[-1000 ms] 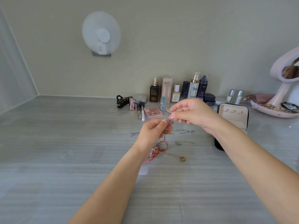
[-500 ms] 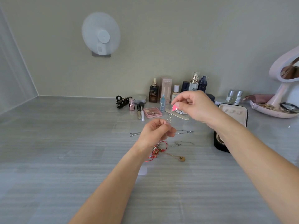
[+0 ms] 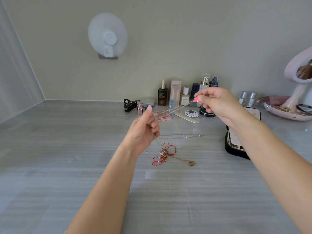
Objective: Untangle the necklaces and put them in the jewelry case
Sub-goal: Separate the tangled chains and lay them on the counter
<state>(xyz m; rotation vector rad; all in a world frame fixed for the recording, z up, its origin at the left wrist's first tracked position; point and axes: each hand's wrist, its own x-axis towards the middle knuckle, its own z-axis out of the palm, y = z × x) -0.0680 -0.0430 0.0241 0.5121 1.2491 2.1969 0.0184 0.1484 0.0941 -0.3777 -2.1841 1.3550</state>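
A silver chain necklace with a pink pendant stretches in the air between my hands. My right hand pinches the pink end, raised above the table. My left hand holds the chain's other end, its fingers curled and thumb up. Below, on the grey table, lies a tangle of red cord and gold chain with a small gold pendant. A thin silver chain lies stretched out behind it. The black jewelry case stands open at the right, partly hidden by my right forearm.
Cosmetic bottles, a pink palette, a black hair claw and a nail file line the back of the table. A pink mirror with tray stands far right. A white fan hangs on the wall.
My hands have moved apart and upward, drawing the silver chain out taut. The chain has come free of the red tangle, which now lies uncovered on the table.
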